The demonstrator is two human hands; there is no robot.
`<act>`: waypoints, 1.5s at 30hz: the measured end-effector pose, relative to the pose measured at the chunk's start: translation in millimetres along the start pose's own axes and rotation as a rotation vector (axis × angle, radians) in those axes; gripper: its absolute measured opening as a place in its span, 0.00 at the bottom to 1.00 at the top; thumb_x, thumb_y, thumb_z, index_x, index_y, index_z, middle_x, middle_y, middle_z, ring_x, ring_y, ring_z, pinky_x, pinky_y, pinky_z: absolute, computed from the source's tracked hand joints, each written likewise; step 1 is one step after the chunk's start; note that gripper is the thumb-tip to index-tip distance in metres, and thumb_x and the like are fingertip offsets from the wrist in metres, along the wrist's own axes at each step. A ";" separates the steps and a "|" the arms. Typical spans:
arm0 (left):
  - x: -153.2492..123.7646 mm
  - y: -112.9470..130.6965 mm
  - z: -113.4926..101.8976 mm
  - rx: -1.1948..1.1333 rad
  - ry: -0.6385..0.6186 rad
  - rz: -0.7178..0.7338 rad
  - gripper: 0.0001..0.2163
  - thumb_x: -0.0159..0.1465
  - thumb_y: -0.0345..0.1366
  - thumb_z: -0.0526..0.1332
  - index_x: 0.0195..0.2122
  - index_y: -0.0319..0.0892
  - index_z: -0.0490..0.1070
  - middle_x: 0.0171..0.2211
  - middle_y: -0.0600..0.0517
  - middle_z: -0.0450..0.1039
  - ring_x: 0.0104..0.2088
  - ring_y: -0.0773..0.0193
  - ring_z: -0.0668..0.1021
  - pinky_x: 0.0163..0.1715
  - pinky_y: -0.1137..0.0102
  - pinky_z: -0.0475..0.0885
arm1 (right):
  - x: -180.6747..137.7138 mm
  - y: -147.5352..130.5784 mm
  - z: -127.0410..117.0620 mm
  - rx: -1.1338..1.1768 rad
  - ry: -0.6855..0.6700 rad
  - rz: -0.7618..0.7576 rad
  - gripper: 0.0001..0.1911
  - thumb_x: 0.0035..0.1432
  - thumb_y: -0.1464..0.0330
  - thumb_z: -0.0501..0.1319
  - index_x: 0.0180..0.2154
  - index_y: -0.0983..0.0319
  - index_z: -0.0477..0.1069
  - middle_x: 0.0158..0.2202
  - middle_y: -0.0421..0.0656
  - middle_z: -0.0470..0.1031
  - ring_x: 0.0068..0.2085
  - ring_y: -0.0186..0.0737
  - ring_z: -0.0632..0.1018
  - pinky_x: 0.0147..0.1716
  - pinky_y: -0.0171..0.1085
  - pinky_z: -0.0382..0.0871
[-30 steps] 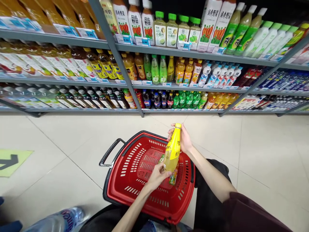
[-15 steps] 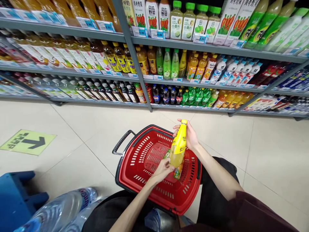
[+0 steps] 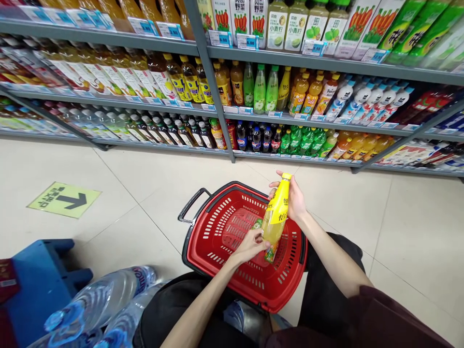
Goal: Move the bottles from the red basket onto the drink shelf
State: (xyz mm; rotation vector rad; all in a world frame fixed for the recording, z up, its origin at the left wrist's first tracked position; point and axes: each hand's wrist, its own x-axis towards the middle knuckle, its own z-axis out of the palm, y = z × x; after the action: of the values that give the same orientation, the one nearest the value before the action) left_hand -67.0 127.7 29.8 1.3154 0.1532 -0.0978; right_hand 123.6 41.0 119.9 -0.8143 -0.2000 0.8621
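Note:
A yellow-labelled drink bottle with a yellow cap is held tilted between both hands, above a red shopping basket. My left hand grips it near the base. Up by the neck, my right hand is wrapped around it from the right, some fingers showing behind. Partly hidden below it, a bottle with an orange and green label lies in the basket. Something green also shows there, mostly covered by the held bottle. The basket's black handle leans out to the left.
Shelves packed with drink bottles and cartons run across the far side. On the left floor is a yellow-green arrow sign. Large water bottles lie beside a blue plastic stand at lower left.
The whole view has shifted, so the shelves, basket and floor sign appear farther right and slightly higher. Both hands keep hold of the yellow-labelled bottle over the basket, with little change in grip.

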 end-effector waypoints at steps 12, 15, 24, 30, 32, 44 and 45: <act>1.7 0.9 3.4 0.009 0.017 0.022 0.32 0.55 0.60 0.71 0.47 0.35 0.77 0.43 0.44 0.79 0.42 0.54 0.79 0.44 0.64 0.74 | -2.6 0.8 -1.6 0.011 0.014 -0.031 0.19 0.70 0.48 0.53 0.51 0.51 0.69 0.25 0.33 0.68 0.24 0.37 0.74 0.32 0.40 0.79; 3.2 0.4 6.0 -0.080 0.067 0.004 0.37 0.54 0.55 0.75 0.58 0.38 0.69 0.52 0.41 0.76 0.47 0.52 0.80 0.47 0.62 0.76 | 0.4 5.4 -4.4 0.037 0.043 -0.080 0.16 0.69 0.48 0.57 0.49 0.51 0.68 0.27 0.34 0.70 0.27 0.37 0.76 0.33 0.40 0.79; 7.7 7.3 12.3 -0.173 0.247 0.028 0.42 0.51 0.42 0.79 0.62 0.42 0.58 0.50 0.43 0.78 0.43 0.56 0.83 0.43 0.63 0.79 | 7.8 13.8 -9.2 0.072 0.122 -0.013 0.17 0.63 0.52 0.67 0.47 0.53 0.69 0.33 0.35 0.76 0.33 0.37 0.79 0.37 0.40 0.79; 1.8 10.4 7.3 -0.235 0.051 0.018 0.30 0.59 0.46 0.74 0.56 0.38 0.62 0.35 0.46 0.82 0.25 0.63 0.81 0.28 0.68 0.76 | 7.8 11.8 -12.3 0.088 0.079 0.046 0.18 0.65 0.52 0.65 0.49 0.56 0.72 0.34 0.37 0.78 0.33 0.37 0.80 0.39 0.40 0.80; 0.7 6.6 4.4 -0.276 0.002 0.028 0.29 0.62 0.50 0.71 0.56 0.37 0.64 0.37 0.42 0.83 0.25 0.61 0.82 0.29 0.67 0.76 | 6.9 10.3 -11.0 0.093 0.059 0.069 0.18 0.66 0.52 0.63 0.50 0.56 0.71 0.34 0.38 0.79 0.33 0.38 0.81 0.39 0.41 0.80; -3.4 -1.1 7.7 -0.266 -0.078 -0.013 0.33 0.66 0.51 0.66 0.64 0.40 0.55 0.47 0.37 0.81 0.35 0.56 0.85 0.33 0.66 0.77 | 3.2 5.3 -5.0 0.007 -0.006 0.106 0.17 0.70 0.57 0.57 0.51 0.61 0.72 0.42 0.45 0.83 0.34 0.39 0.82 0.38 0.40 0.80; -3.9 0.0 8.7 -0.260 -0.079 -0.016 0.34 0.66 0.51 0.66 0.65 0.41 0.54 0.49 0.37 0.80 0.36 0.55 0.85 0.34 0.65 0.77 | 3.4 5.9 -5.7 0.007 -0.009 0.106 0.17 0.70 0.57 0.57 0.51 0.61 0.72 0.42 0.45 0.83 0.34 0.39 0.82 0.38 0.40 0.81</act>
State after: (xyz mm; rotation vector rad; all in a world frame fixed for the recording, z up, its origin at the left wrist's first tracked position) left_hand -70.4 119.2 32.6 1.0491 0.1049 -0.1389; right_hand 125.0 42.5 111.3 -0.8197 -0.1628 0.9660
